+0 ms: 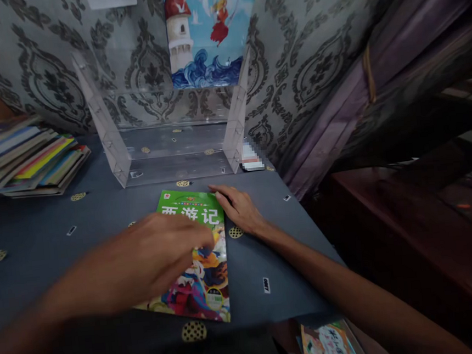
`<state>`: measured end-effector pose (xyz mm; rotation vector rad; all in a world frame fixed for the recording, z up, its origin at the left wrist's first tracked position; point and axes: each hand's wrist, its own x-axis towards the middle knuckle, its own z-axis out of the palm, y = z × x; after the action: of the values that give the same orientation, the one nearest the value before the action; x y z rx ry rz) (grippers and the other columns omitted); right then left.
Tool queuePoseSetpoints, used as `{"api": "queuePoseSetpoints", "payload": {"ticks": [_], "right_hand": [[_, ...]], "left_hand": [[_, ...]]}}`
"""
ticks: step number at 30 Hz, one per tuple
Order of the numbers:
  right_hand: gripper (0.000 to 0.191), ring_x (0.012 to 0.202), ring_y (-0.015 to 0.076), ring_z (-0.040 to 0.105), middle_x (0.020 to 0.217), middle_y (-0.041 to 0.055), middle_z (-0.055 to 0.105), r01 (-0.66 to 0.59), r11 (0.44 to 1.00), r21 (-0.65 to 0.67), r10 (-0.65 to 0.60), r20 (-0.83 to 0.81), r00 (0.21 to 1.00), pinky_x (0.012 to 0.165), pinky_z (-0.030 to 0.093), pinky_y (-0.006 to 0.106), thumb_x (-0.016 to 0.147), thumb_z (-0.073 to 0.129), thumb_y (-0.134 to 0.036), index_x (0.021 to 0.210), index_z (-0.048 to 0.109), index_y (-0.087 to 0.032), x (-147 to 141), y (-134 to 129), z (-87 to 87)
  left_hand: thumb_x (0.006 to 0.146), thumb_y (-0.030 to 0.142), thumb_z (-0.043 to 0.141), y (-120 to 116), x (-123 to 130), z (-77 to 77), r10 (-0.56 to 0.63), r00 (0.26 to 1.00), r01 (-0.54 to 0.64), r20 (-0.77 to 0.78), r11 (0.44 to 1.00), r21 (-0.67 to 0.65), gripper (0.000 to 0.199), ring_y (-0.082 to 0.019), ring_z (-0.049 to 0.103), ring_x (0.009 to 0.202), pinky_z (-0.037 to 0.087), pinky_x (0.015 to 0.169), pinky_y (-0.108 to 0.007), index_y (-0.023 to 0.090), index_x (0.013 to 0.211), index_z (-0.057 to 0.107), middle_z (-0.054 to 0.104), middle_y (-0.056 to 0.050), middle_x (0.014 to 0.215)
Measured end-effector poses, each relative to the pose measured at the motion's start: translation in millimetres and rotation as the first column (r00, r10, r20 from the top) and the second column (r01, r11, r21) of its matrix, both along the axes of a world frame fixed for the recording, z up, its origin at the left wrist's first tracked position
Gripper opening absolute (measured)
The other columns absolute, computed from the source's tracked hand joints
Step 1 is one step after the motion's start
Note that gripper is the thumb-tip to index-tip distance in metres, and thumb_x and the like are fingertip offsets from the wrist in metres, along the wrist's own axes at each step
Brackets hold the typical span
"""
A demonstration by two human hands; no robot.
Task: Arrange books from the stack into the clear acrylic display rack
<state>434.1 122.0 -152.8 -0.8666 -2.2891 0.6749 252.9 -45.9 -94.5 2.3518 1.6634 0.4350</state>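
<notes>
A picture book [197, 299] with a green top, large white Chinese characters and colourful cartoon figures lies flat on the dark blue-grey tablecloth. My left hand [163, 249], blurred by motion, is over the middle and left of the cover and hides part of it. Its fingers bend downward and their tips are hard to make out, so its grip cannot be told. Beside the book's upper right corner rests my right hand [238, 207], open, with fingers stretched forward and touching the edge.
Behind the book stands a clear acrylic rack [177, 168]. A stack of books [32, 162] is at the left. On the wall hangs a castle picture [207, 36]. A purple curtain [330, 119] borders the right side. Below the front table edge lies another book [329, 345].
</notes>
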Motion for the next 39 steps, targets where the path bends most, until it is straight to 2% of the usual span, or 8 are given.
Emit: {"api": "queuePoseSetpoints", "payload": {"ticks": [6, 10, 14, 20, 27, 30, 35, 39], "right_hand": [[0.042, 0.097, 0.0236, 0.073, 0.102, 0.0083, 0.078, 0.015, 0.994, -0.111, -0.020, -0.046, 0.999, 0.087, 0.053, 0.037, 0.104, 0.038, -0.042, 0.116, 0.071, -0.020, 3, -9, 11.7], [0.050, 0.087, 0.0224, 0.074, 0.090, 0.0089, 0.078, -0.028, 0.961, -0.276, -0.019, -0.163, 0.986, 0.077, 0.055, 0.033, 0.102, 0.039, -0.052, 0.103, 0.075, -0.017, 0, -9, 10.3], [0.057, 0.085, 0.0207, 0.074, 0.093, 0.0108, 0.078, -0.143, 0.876, -0.462, -0.010, -0.313, 0.950, 0.068, 0.056, 0.030, 0.097, 0.044, -0.062, 0.097, 0.075, -0.014, -6, -10, 4.1], [0.049, 0.084, 0.0182, 0.072, 0.092, 0.0098, 0.077, -0.237, 0.721, -0.651, -0.036, -0.377, 0.925, 0.066, 0.058, 0.026, 0.093, 0.056, -0.060, 0.096, 0.075, -0.015, -5, -9, 2.1], [0.042, 0.081, 0.0141, 0.071, 0.093, 0.0088, 0.076, -0.364, 0.611, -0.703, 0.046, -0.428, 0.903, 0.071, 0.059, 0.026, 0.097, 0.056, -0.053, 0.099, 0.075, -0.015, -3, -10, 3.8], [0.045, 0.082, 0.0153, 0.071, 0.092, 0.0085, 0.076, -0.380, 0.655, -0.654, 0.123, -0.404, 0.907, 0.074, 0.059, 0.028, 0.097, 0.053, -0.054, 0.100, 0.074, -0.014, -4, -12, 4.2], [0.043, 0.088, 0.0195, 0.073, 0.089, 0.0086, 0.077, -0.264, 0.848, -0.459, 0.120, -0.319, 0.940, 0.076, 0.057, 0.031, 0.098, 0.050, -0.051, 0.094, 0.072, -0.014, -3, -10, 5.2], [0.042, 0.082, 0.0178, 0.073, 0.085, 0.0077, 0.076, -0.231, 0.885, -0.403, 0.111, -0.300, 0.947, 0.074, 0.056, 0.030, 0.100, 0.045, -0.047, 0.095, 0.072, -0.014, -1, -8, 6.5]], "left_hand": [[0.093, 0.063, 0.050, 28, 8, 4.9, -0.013, 0.997, 0.010, -0.074, 1.000, -0.029, 0.057, -0.038, 0.061, 0.124, 0.052, 0.095, -0.050, 0.020, 0.131, 0.052, 0.068, -0.018, 0.128], [0.092, 0.065, 0.052, 41, 14, 10.7, -0.026, 0.977, 0.008, -0.212, 0.996, -0.087, 0.061, -0.041, 0.061, 0.122, 0.052, 0.094, -0.052, 0.013, 0.123, 0.052, 0.066, -0.024, 0.125], [0.088, 0.067, 0.058, 45, 11, 7.5, -0.027, 0.952, -0.013, -0.304, 0.992, -0.129, 0.067, -0.046, 0.055, 0.129, 0.052, 0.095, -0.055, 0.009, 0.121, 0.051, 0.064, -0.027, 0.125], [0.084, 0.067, 0.063, 44, 8, -10.0, 0.033, 0.966, -0.050, -0.258, 0.997, -0.058, 0.083, -0.047, 0.045, 0.139, 0.043, 0.105, -0.065, 0.010, 0.139, 0.039, 0.050, -0.032, 0.145], [0.083, 0.054, 0.065, 43, 6, -10.3, 0.020, 0.953, -0.048, -0.302, 0.995, -0.086, 0.075, -0.047, 0.042, 0.142, 0.044, 0.107, -0.061, 0.011, 0.140, 0.040, 0.050, -0.029, 0.148], [0.082, 0.044, 0.065, 45, 3, -3.4, -0.024, 0.947, -0.027, -0.320, 0.988, -0.152, 0.072, -0.047, 0.041, 0.142, 0.045, 0.107, -0.060, 0.009, 0.140, 0.042, 0.048, -0.030, 0.149], [0.086, 0.035, 0.059, 43, 17, 11.1, -0.054, 0.897, -0.026, -0.439, 0.984, -0.174, 0.053, -0.044, 0.051, 0.135, 0.048, 0.105, -0.056, 0.005, 0.130, 0.052, 0.054, -0.030, 0.143], [0.093, 0.029, 0.049, 37, 29, 15.7, -0.043, 0.843, -0.025, -0.537, 0.993, -0.119, 0.033, -0.042, 0.063, 0.120, 0.058, 0.088, -0.051, 0.007, 0.114, 0.060, 0.065, -0.029, 0.126]]}}
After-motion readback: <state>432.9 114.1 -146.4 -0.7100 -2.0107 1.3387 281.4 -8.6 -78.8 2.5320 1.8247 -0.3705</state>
